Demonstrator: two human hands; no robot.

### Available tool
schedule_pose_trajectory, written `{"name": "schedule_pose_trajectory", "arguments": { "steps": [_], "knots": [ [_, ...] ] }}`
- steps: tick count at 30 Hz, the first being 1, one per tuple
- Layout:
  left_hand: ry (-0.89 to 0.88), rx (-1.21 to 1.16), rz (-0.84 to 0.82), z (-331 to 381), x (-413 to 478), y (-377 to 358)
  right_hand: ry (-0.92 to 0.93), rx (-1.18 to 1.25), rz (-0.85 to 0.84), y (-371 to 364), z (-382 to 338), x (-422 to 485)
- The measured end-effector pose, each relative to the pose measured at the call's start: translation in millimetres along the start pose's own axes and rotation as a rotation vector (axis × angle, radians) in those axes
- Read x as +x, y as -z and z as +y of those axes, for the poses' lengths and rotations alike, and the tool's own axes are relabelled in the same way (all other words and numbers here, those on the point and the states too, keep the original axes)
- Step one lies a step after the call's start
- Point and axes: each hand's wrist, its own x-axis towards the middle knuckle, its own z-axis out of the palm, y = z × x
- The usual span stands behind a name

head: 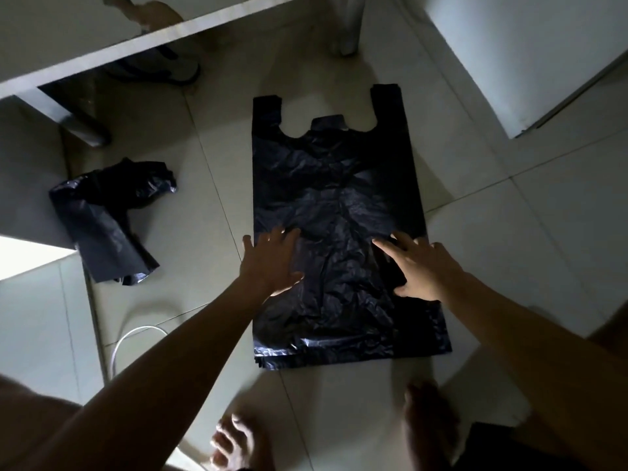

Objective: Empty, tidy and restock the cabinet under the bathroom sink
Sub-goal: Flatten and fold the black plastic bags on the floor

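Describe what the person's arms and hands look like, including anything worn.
The left hand and right hand are bare, without gloves. The left forearm and right forearm are bare to the frame edge: no sleeves, watch or bracelet. No ring shows in the dim light.

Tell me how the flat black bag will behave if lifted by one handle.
Probably floppy: the black bag is thin, creased film lying flat under the left hand and right hand. Likely very light, and its glossy surface may slide on the tiles.
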Motion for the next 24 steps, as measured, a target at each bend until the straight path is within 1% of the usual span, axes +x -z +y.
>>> {"name": "schedule_pose_trajectory", "arguments": {
  "steps": [4, 8, 10, 11, 12, 14, 16, 18, 19, 22, 24],
  "knots": [
    [0.002, -0.063, 0.097, -0.2, 8.5, 1.8, 0.020, -0.086, -0.020, -3.1, 4.0, -4.3],
    [0.030, -0.061, 0.043, -4.8, 18.1, 1.7, 0.011, -0.179, -0.066, -10.3, 6.4, -9.7],
    [0.028, -0.034, 0.060, -7.0, 23.8, 2.7, -0.004, -0.170, -0.130, -3.9, 6.3, -7.9],
    [0.026, -0.049, 0.093, -9.5, 28.4, 4.6, -0.007, -0.118, -0.139, 3.2, 5.0, -1.4],
    [0.021, -0.078, 0.125, -10.6, 31.0, 7.4, -0.004, -0.040, -0.119, 11.9, 3.9, 3.4],
    [0.021, -0.135, 0.159, -16.5, 41.3, 11.7, 0.026, 0.110, -0.004, 30.0, -1.9, 26.2],
    [0.019, -0.142, 0.195, -21.8, 51.2, 10.7, 0.040, 0.170, 0.179, 41.0, -11.4, 55.4],
    [0.006, -0.110, 0.265, -26.1, 60.6, 7.5, -0.004, 0.208, 0.365, 43.1, -19.6, 87.6],
    [-0.009, -0.105, 0.304, -27.9, 65.2, 6.6, -0.034, 0.216, 0.420, 41.0, -22.9, 101.1],
    [-0.044, -0.130, 0.377, -35.1, 84.1, 10.5, -0.084, 0.209, 0.455, 19.9, -25.6, 130.3],
    [-0.049, -0.115, 0.358, -41.1, 100.2, 22.2, -0.064, 0.203, 0.480, 3.0, -24.7, 138.1]
  ]
}}
